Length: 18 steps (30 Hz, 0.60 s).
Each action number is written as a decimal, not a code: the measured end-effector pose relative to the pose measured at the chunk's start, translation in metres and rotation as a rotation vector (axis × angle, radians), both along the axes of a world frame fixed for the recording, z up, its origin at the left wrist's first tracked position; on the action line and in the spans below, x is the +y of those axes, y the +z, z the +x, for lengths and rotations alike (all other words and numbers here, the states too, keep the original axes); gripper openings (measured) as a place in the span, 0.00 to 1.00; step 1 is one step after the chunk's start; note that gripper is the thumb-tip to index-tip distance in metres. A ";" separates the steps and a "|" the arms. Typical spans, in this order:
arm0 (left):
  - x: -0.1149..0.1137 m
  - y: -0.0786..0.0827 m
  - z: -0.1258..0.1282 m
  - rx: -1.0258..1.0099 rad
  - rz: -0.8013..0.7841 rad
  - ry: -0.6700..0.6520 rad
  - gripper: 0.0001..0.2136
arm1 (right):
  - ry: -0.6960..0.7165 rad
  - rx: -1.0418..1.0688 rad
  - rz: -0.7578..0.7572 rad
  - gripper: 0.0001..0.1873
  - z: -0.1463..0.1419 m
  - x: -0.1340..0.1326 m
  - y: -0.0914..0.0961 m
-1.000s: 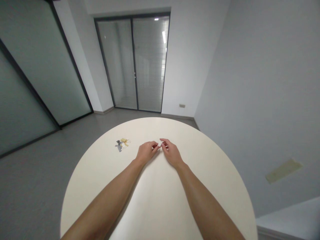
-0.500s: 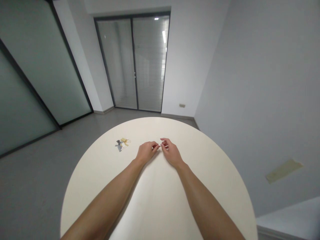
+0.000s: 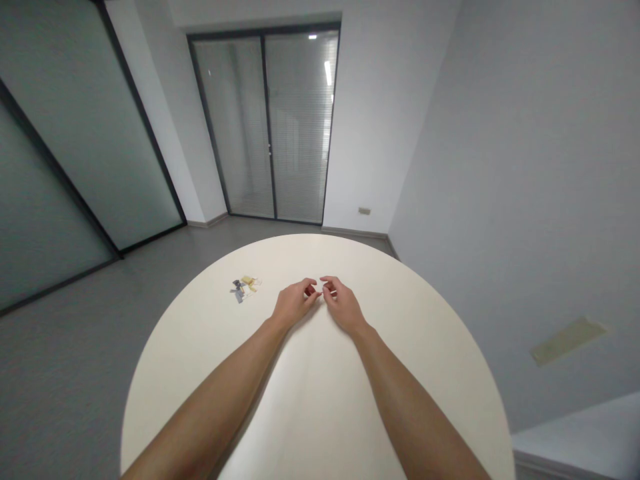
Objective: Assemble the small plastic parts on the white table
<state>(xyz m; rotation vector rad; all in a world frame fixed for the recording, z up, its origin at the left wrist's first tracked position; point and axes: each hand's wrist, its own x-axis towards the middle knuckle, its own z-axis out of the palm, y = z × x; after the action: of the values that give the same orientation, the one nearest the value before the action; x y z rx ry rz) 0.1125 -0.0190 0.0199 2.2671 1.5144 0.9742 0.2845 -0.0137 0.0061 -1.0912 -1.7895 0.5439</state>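
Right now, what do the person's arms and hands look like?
The left hand and right hand are bare, with no gloves. No sleeves show on the left forearm or right forearm, and no watch or bracelet. Rings are too small to tell.

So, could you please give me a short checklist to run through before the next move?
1. Left hand in full view, above or on the table: ok.
2. Right hand close to the left, facing it: ok.
3. Anything held between the hands identifiable: cannot tell, too small.
4. Small pieces on the table, apart from both hands: ok.
5. Those pieces spread out singly: not ok, they lie bunched together.
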 end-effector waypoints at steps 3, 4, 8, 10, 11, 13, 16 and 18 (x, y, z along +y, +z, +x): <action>0.000 -0.001 0.000 -0.034 0.003 -0.003 0.17 | 0.010 -0.010 0.009 0.16 0.000 -0.001 0.001; 0.000 -0.001 0.000 -0.037 0.004 -0.007 0.17 | 0.009 -0.012 0.008 0.16 0.000 -0.001 0.001; 0.001 -0.002 0.000 -0.033 0.002 -0.011 0.15 | -0.018 -0.003 -0.017 0.17 0.000 0.000 -0.001; 0.001 -0.002 0.000 -0.032 0.001 -0.004 0.15 | -0.020 0.007 -0.023 0.17 0.001 0.000 -0.002; 0.001 -0.002 0.000 -0.032 0.002 -0.003 0.15 | -0.019 0.010 -0.022 0.16 0.001 0.001 -0.002; 0.001 -0.002 -0.001 -0.032 0.005 -0.003 0.15 | -0.017 0.010 -0.021 0.15 0.001 0.001 -0.002; 0.002 -0.002 -0.001 -0.025 0.000 0.005 0.14 | -0.021 0.006 -0.025 0.15 0.001 0.001 -0.003; 0.002 -0.002 -0.001 -0.014 0.000 0.009 0.13 | -0.028 0.003 -0.024 0.14 0.001 0.002 -0.003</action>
<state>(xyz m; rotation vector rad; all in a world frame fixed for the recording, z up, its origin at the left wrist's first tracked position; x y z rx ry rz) 0.1118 -0.0173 0.0178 2.2502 1.5206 0.9902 0.2852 -0.0120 0.0026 -1.1301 -1.7664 0.5515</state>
